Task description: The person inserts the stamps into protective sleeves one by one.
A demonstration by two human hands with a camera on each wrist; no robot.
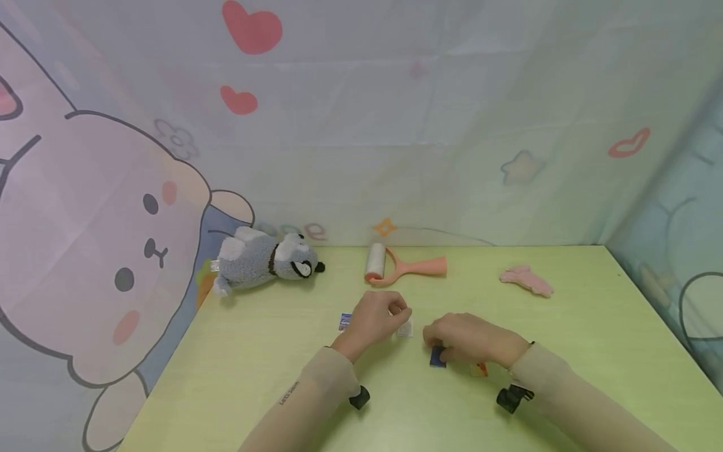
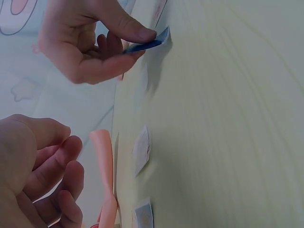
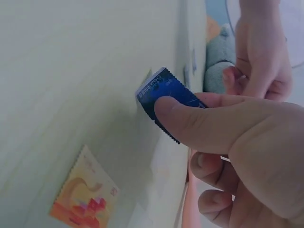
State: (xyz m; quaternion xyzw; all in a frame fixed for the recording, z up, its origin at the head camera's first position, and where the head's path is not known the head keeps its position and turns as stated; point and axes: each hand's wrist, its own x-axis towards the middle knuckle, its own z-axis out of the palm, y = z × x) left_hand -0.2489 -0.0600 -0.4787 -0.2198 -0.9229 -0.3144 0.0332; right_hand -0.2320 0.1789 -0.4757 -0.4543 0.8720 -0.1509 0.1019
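Observation:
My right hand [image 1: 474, 339] pinches a dark blue postage stamp [image 3: 159, 90] between thumb and fingers, just above the table. The stamp has toothed edges and is slightly bent. Near that hand an orange-and-yellow stamp [image 3: 88, 199] lies on the table, partly covered by the hand in the head view. My left hand [image 1: 375, 317] is over the table with its fingers loosely curled, and nothing shows in them. Beside its fingertips lies a pale stamp [image 1: 405, 328]. Another stamp, blue and white [image 1: 345, 321], lies to its left, partly hidden by the hand.
Behind the hands lies an orange-handled lint roller [image 1: 420, 266] with a white roll. A grey plush animal [image 1: 251, 260] lies on its side at the back left. Further right is a small pink cloth item [image 1: 528, 280]. A printed curtain [image 1: 350, 125] hangs along the table's back edge.

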